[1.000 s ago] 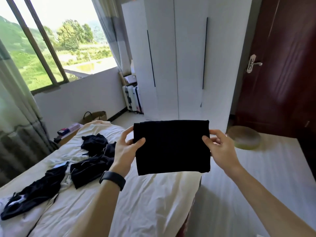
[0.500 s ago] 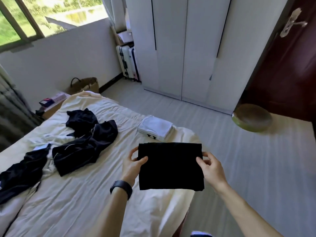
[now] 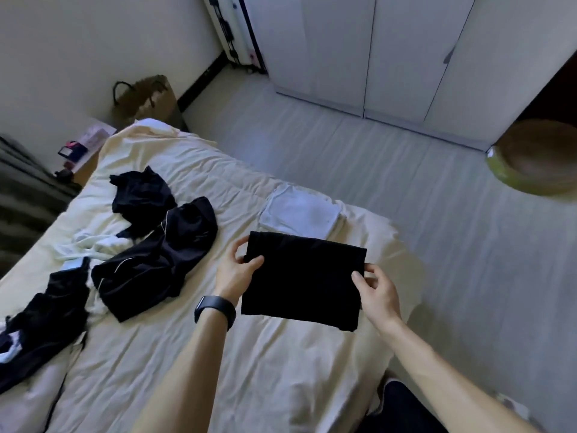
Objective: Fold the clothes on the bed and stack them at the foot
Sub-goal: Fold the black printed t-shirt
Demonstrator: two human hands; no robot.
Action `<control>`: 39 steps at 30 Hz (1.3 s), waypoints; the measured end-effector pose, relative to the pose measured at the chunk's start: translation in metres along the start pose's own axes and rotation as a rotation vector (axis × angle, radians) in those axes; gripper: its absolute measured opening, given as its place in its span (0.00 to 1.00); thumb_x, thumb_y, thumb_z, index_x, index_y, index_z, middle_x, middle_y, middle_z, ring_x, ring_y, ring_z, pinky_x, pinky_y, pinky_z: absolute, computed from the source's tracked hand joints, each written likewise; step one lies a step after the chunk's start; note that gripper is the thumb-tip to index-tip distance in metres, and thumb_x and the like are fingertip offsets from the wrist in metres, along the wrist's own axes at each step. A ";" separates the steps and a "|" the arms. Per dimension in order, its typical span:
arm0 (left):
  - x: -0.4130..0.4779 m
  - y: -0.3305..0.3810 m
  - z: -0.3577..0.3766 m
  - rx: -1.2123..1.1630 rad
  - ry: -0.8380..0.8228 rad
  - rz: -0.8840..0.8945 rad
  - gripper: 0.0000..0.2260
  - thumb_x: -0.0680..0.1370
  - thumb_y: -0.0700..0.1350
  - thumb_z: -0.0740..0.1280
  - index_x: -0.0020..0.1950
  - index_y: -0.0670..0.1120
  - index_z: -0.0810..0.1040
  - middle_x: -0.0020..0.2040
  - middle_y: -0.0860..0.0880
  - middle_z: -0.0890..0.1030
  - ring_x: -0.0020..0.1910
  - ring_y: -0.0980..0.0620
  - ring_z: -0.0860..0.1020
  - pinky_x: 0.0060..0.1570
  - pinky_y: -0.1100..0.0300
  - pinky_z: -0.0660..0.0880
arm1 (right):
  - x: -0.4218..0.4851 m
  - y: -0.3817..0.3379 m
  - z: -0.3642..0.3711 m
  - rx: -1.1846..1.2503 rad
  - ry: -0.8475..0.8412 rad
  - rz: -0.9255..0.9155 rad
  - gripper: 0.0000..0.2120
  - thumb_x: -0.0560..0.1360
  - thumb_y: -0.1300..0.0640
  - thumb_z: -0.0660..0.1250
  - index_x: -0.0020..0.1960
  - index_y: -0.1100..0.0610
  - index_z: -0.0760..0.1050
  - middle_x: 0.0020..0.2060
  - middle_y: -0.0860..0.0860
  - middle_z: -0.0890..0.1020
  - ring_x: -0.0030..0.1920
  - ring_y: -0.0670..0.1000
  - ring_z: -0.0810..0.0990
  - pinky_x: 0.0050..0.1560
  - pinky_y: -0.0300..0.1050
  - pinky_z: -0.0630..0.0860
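Black garment [image 3: 304, 281] is folded into a flat, slightly skewed rectangle, plain dark fabric with no visible print. It is held just over the bed [image 3: 218, 354] near the foot, right beside the folded white piece [image 3: 299, 212]; cannot tell if its lower edge touches the sheet.

Left hand [image 3: 235, 270], with a black wristband [image 3: 215, 309], has a narrow grip on the garment's upper left edge, thumb on front and fingers behind. Right hand [image 3: 376, 292] pinches the right edge the same way, grip tight on the cloth.

Loose dark clothes [image 3: 156, 260] lie crumpled on the sheet to the left.

Versus a second ago, the garment has come down from in front of the wardrobe [image 3: 390, 51] to bed level. The view is tilted down, the window is out of frame, and both pinches are unchanged.
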State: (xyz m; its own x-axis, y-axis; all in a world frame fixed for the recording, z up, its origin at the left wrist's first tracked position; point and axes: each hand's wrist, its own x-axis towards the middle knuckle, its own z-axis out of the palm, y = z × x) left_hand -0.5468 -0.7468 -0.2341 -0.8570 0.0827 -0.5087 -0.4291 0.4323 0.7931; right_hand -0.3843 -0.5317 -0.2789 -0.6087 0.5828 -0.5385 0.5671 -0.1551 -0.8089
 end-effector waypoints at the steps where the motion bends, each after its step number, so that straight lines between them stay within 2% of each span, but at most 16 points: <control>1: 0.023 0.008 0.004 0.035 -0.009 -0.002 0.21 0.76 0.38 0.73 0.64 0.57 0.76 0.44 0.45 0.87 0.42 0.46 0.86 0.44 0.53 0.83 | 0.018 -0.004 0.007 0.022 0.002 0.027 0.05 0.80 0.53 0.69 0.48 0.44 0.76 0.45 0.49 0.84 0.47 0.52 0.84 0.44 0.47 0.79; 5: 0.119 0.032 0.030 0.142 -0.039 -0.018 0.19 0.76 0.39 0.73 0.60 0.61 0.77 0.45 0.45 0.86 0.40 0.48 0.86 0.38 0.58 0.83 | 0.089 -0.011 0.037 0.128 0.005 0.176 0.03 0.81 0.52 0.68 0.52 0.44 0.76 0.47 0.53 0.85 0.50 0.56 0.84 0.55 0.61 0.81; 7: 0.158 0.037 0.043 0.199 -0.048 -0.013 0.18 0.77 0.41 0.73 0.58 0.63 0.76 0.49 0.45 0.85 0.43 0.48 0.85 0.44 0.54 0.83 | 0.117 -0.009 0.051 0.187 0.018 0.230 0.03 0.81 0.51 0.68 0.54 0.44 0.76 0.49 0.52 0.85 0.52 0.55 0.84 0.58 0.62 0.80; 9: 0.210 0.038 0.059 0.218 -0.065 -0.023 0.18 0.77 0.41 0.72 0.60 0.60 0.76 0.51 0.44 0.84 0.45 0.47 0.85 0.48 0.51 0.83 | 0.155 -0.006 0.071 0.238 0.029 0.264 0.03 0.81 0.51 0.68 0.54 0.44 0.77 0.50 0.50 0.85 0.53 0.54 0.84 0.58 0.62 0.80; 13: 0.304 0.029 0.080 0.249 -0.099 -0.047 0.18 0.78 0.39 0.71 0.65 0.54 0.75 0.51 0.46 0.84 0.41 0.51 0.85 0.41 0.59 0.82 | 0.221 0.006 0.108 0.329 0.057 0.300 0.05 0.80 0.51 0.69 0.56 0.46 0.77 0.51 0.48 0.85 0.54 0.53 0.84 0.58 0.63 0.81; 18: 0.381 0.006 0.090 0.350 -0.115 -0.047 0.17 0.77 0.40 0.72 0.63 0.54 0.75 0.50 0.49 0.85 0.42 0.51 0.85 0.47 0.54 0.83 | 0.273 0.028 0.135 0.359 0.038 0.315 0.06 0.81 0.53 0.68 0.57 0.48 0.77 0.49 0.49 0.87 0.51 0.54 0.85 0.56 0.65 0.81; 20: 0.397 -0.013 0.095 0.433 -0.128 -0.052 0.18 0.77 0.41 0.72 0.64 0.53 0.74 0.50 0.49 0.85 0.42 0.53 0.84 0.46 0.58 0.81 | 0.288 0.040 0.142 0.339 0.027 0.315 0.05 0.81 0.56 0.68 0.56 0.49 0.77 0.48 0.49 0.87 0.51 0.53 0.85 0.57 0.63 0.81; 22: 0.402 -0.033 0.102 0.421 -0.121 -0.037 0.17 0.77 0.42 0.72 0.64 0.53 0.76 0.49 0.50 0.84 0.41 0.59 0.83 0.40 0.66 0.78 | 0.296 0.053 0.146 0.334 0.030 0.291 0.05 0.81 0.57 0.68 0.55 0.49 0.77 0.50 0.51 0.86 0.52 0.51 0.84 0.60 0.62 0.80; 23: 0.405 -0.040 0.105 0.394 -0.104 -0.024 0.17 0.77 0.42 0.73 0.63 0.54 0.76 0.50 0.50 0.83 0.42 0.59 0.83 0.40 0.68 0.77 | 0.300 0.057 0.147 0.331 0.029 0.275 0.04 0.81 0.57 0.69 0.54 0.49 0.77 0.49 0.51 0.86 0.52 0.51 0.84 0.60 0.62 0.80; 26: 0.406 -0.042 0.106 0.346 -0.057 0.023 0.16 0.74 0.46 0.74 0.60 0.58 0.78 0.52 0.50 0.83 0.50 0.52 0.82 0.50 0.59 0.78 | 0.302 0.061 0.145 0.324 0.033 0.225 0.04 0.81 0.57 0.69 0.51 0.47 0.77 0.47 0.49 0.86 0.51 0.51 0.84 0.59 0.63 0.80; 29: 0.402 -0.036 0.104 0.291 -0.063 0.040 0.16 0.71 0.49 0.73 0.57 0.61 0.79 0.50 0.51 0.84 0.45 0.55 0.83 0.46 0.62 0.78 | 0.301 0.061 0.146 0.313 0.077 0.188 0.05 0.81 0.56 0.68 0.50 0.46 0.77 0.47 0.51 0.86 0.51 0.56 0.84 0.56 0.65 0.80; 31: 0.399 -0.034 0.108 0.352 -0.066 0.044 0.15 0.75 0.45 0.73 0.59 0.57 0.77 0.51 0.50 0.83 0.44 0.57 0.81 0.44 0.64 0.76 | 0.300 0.060 0.147 0.305 0.080 0.202 0.04 0.81 0.56 0.68 0.51 0.47 0.76 0.48 0.52 0.85 0.51 0.56 0.84 0.56 0.65 0.80; 33: 0.395 -0.031 0.115 0.474 -0.035 0.043 0.18 0.77 0.45 0.72 0.65 0.52 0.75 0.57 0.47 0.81 0.49 0.56 0.80 0.46 0.67 0.74 | 0.298 0.060 0.148 0.261 0.057 0.221 0.03 0.81 0.56 0.67 0.51 0.48 0.75 0.48 0.52 0.85 0.51 0.56 0.84 0.55 0.60 0.81; 35: 0.385 -0.029 0.120 0.698 0.056 0.144 0.26 0.77 0.51 0.72 0.73 0.50 0.69 0.66 0.46 0.75 0.62 0.49 0.75 0.58 0.61 0.71 | 0.293 0.058 0.144 0.089 0.115 0.121 0.04 0.81 0.56 0.68 0.53 0.49 0.74 0.50 0.50 0.82 0.54 0.57 0.82 0.52 0.50 0.80; 37: 0.364 -0.031 0.123 0.933 0.156 0.374 0.30 0.77 0.57 0.69 0.77 0.52 0.65 0.74 0.47 0.67 0.71 0.46 0.67 0.69 0.51 0.66 | 0.287 0.055 0.141 -0.222 0.294 -0.187 0.11 0.79 0.57 0.69 0.60 0.58 0.74 0.57 0.54 0.79 0.59 0.59 0.78 0.57 0.48 0.76; 39: 0.346 -0.040 0.129 1.036 0.148 0.583 0.30 0.78 0.60 0.63 0.78 0.53 0.64 0.78 0.49 0.63 0.76 0.46 0.63 0.75 0.47 0.60 | 0.282 0.048 0.149 -0.436 0.364 -0.535 0.18 0.78 0.56 0.69 0.65 0.63 0.75 0.64 0.59 0.76 0.64 0.59 0.75 0.64 0.50 0.71</control>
State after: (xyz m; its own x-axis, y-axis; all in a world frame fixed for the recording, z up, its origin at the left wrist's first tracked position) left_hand -0.7891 -0.6199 -0.4847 -0.8996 0.4318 -0.0653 0.4106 0.8874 0.2097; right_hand -0.6116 -0.4935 -0.5048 -0.6832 0.7268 0.0714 0.4607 0.5048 -0.7300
